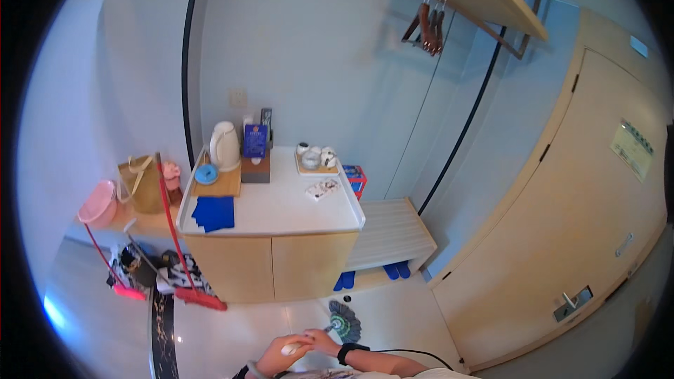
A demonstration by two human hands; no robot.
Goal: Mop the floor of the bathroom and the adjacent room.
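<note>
Both my hands are together low in the picture, on the white-tipped handle [291, 348] of a mop. My left hand [284, 352] is closed around the handle's top end. My right hand [322, 341], with a black band on its wrist, grips just beside it. Beyond the hands, the round mop head [345, 321] with grey strands and a green centre lies spread on the pale tiled floor. Most of the handle is hidden by my hands.
A white-topped cabinet [274, 216] bears a kettle [225, 146], blue cloths [214, 213] and a tea set [317, 159]. Red-handled brooms [200, 299] stand left. A low bench [387, 231] with blue slippers beneath and a wooden door [547, 210] are right. A black cable crosses the floor.
</note>
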